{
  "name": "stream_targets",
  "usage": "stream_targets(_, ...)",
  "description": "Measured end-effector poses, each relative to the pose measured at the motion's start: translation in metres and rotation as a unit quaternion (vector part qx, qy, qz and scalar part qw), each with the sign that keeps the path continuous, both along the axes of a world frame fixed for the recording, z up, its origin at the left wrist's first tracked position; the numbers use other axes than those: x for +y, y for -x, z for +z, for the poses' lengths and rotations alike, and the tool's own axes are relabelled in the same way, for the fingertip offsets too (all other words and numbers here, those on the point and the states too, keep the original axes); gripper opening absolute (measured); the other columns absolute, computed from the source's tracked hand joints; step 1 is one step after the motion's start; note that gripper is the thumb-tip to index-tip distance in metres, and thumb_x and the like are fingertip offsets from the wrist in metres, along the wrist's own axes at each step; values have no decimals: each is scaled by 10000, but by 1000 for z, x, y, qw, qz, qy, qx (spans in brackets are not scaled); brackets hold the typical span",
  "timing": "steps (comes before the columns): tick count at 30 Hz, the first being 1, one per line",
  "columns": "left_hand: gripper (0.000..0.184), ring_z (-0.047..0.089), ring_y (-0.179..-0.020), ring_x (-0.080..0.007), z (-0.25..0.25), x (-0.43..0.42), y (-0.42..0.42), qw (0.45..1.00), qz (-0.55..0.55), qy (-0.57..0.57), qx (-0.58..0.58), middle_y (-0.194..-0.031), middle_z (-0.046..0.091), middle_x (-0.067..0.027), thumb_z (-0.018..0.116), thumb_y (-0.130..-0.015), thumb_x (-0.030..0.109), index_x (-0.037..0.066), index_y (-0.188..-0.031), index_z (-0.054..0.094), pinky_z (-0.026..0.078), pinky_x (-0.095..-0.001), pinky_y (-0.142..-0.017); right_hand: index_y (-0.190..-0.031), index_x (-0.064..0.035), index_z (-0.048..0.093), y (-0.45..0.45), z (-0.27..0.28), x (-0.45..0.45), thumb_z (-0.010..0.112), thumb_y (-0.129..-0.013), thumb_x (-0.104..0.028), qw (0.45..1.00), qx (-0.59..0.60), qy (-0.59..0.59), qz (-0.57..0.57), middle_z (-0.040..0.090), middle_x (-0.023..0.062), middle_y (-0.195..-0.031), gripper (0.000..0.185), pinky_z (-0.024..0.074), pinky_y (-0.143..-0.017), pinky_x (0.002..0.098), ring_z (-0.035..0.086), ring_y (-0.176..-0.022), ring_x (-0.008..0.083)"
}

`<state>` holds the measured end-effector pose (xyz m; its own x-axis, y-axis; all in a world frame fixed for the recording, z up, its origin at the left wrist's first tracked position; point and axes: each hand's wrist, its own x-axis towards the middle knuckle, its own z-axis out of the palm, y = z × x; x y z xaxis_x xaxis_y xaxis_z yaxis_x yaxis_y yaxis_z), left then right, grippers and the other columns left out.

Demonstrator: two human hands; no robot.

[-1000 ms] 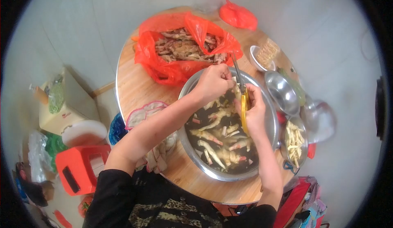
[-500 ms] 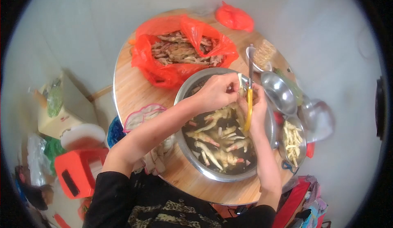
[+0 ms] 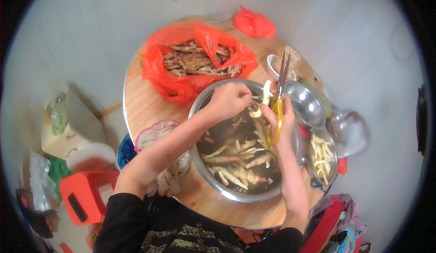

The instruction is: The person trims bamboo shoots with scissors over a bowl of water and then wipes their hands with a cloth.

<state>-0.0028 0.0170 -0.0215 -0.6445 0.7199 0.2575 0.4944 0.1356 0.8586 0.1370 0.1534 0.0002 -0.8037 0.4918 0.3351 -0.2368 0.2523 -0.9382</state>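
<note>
My right hand (image 3: 282, 121) holds scissors (image 3: 278, 112) with yellow handles, blades pointing up and slightly apart. Its thumb and fingers also grip a pale, peeled root piece (image 3: 266, 93), whose lower end curls to the left. Just left of that piece, my left hand (image 3: 231, 100) is closed in a pinch; a small scrap may be at its fingertips, but I cannot make it out. Both hands are above a large metal basin (image 3: 206, 173). Murky water in it holds several knobbly pale roots (image 3: 231, 175), some with pink tips.
Brown, unpeeled-looking roots (image 3: 195, 60) fill a red plastic bag (image 3: 175, 89) at the back of the round wooden table (image 3: 136, 89). To the right are a metal bowl (image 3: 306, 103) and a bowl of pale pieces (image 3: 321, 157). Cloth gloves (image 3: 170, 175) lie at left.
My left hand has drawn away from the right hand, leftward. The pale root piece now shows more fully. The scissors' blades have spread apart, and the view has shifted slightly.
</note>
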Motion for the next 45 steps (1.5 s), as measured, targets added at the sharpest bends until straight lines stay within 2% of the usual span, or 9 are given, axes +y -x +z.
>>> stream_targets(5,309,640,-844,-121,0,1,-9,951,-142,-197,-192,-959,695,-14,646,-954,239,14,-1163,682,535,-309,-686,-1286,-29,484,4,-8,-2,749,-861,2,1000,13,-9,24,628,54,-1094,502,519,-869,271,627,-964,117)
stream_targets(8,271,633,-822,-101,13,-7,-16,935,-178,-113,-287,-949,688,5,625,-976,233,34,-1147,690,507,-261,-618,-1316,-10,454,6,-16,3,747,-869,-5,999,17,-3,36,636,70,-1120,534,539,-838,268,637,-1000,133)
stream_targets(16,232,537,-655,-61,13,-11,-5,880,-187,-204,-387,-821,647,11,610,-967,178,15,-1109,695,397,-218,-532,-1293,-2,547,2,18,-15,719,-879,7,997,-33,12,66,640,48,-974,448,535,-685,242,634,-772,105)
stream_targets(22,193,557,-686,-67,16,-7,-11,940,-159,-131,-270,-835,668,-1,648,-939,147,21,-1069,713,433,-227,-615,-1302,-13,537,3,7,-4,720,-878,-2,995,-21,-36,87,633,33,-933,462,521,-668,235,620,-760,93)
stream_targets(26,175,614,-780,-82,3,-5,-4,912,-189,-185,-313,-879,696,-18,668,-923,137,24,-1046,721,478,-241,-706,-1296,-15,522,-3,13,-9,731,-887,-42,997,8,-73,-2,628,26,-911,461,500,-638,229,604,-728,83)
stream_targets(31,212,655,-893,-117,8,-6,-13,916,-226,-130,-307,-959,727,-42,666,-893,91,4,-1075,732,498,-255,-829,-1300,-23,520,-1,20,5,723,-916,-129,998,18,30,-60,635,28,-866,447,449,-586,213,594,-674,79)
stream_targets(36,229,639,-880,-96,12,-10,-18,951,-223,-82,-197,-963,736,-39,628,-901,79,1,-1082,745,487,-239,-823,-1312,-30,527,-3,18,13,714,-898,-92,999,3,48,7,709,134,-1012,458,465,-582,200,637,-718,92)
stream_targets(41,240,633,-888,-83,9,-11,-16,969,-225,-14,-103,-938,739,-27,592,-921,84,-11,-1080,744,492,-240,-823,-1297,-22,524,-1,8,12,709,-884,-26,998,17,50,21,660,72,-929,453,515,-628,221,645,-764,102)
stream_targets(45,255,568,-724,-74,1,-5,-16,962,-216,-72,-150,-770,689,-23,592,-906,184,-6,-920,760,456,-269,-670,-1297,-24,524,-1,6,13,704,-886,-19,999,24,39,17,662,72,-933,449,513,-646,216,637,-771,92)
